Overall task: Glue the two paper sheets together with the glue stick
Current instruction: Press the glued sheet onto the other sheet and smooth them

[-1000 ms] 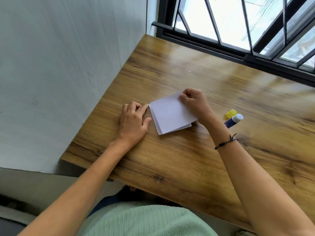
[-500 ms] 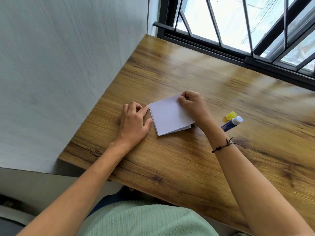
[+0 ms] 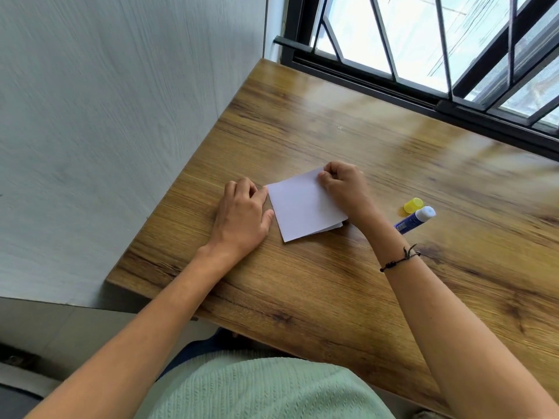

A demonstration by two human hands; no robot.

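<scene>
Two white paper sheets [image 3: 299, 204] lie stacked on the wooden table [image 3: 332, 282], the lower one peeking out at the near right edge. My left hand [image 3: 242, 219] rests on the table, its thumb and forefinger touching the stack's left edge. My right hand [image 3: 343, 184] is curled into a fist and presses down on the far right corner of the top sheet. The blue glue stick [image 3: 416, 219] lies uncapped to the right of my right wrist, white tip pointing away. Its yellow cap [image 3: 413, 205] sits just beside it.
A grey wall [image 3: 121, 131] runs along the table's left edge. A black-framed window [image 3: 423, 95] with bars lines the far edge. The table's near edge is close to my body.
</scene>
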